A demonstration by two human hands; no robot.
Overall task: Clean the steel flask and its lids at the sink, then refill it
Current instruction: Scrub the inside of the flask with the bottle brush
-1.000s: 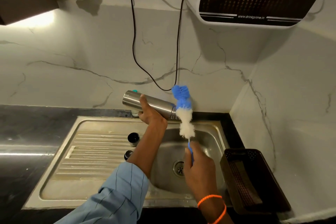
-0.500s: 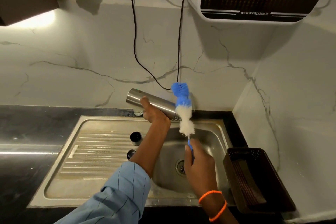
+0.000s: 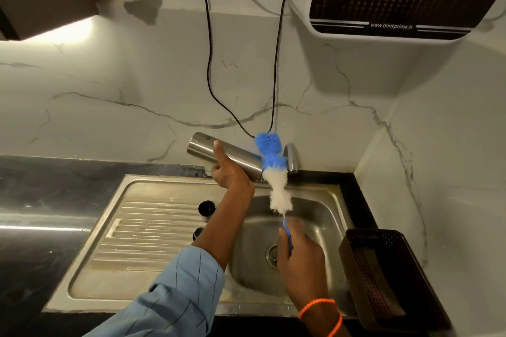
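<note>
The head view shows the left hand (image 3: 228, 172) wrapped around a cylindrical brushed-steel flask (image 3: 219, 154), held nearly level above the stainless-steel sink (image 3: 331, 208). The right hand (image 3: 299, 257) grips the blue handle of a blue-and-white fluffy bottle brush (image 3: 275, 172) at the flask's mouth. Two small dark round lids (image 3: 206, 208) stand on the ribbed drainboard.

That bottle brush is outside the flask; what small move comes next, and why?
Probably tilt the brush so its blue tip points into the flask mouth. The left hand holds the flask sideways over the sink, while the right hand grips the handle.
</note>
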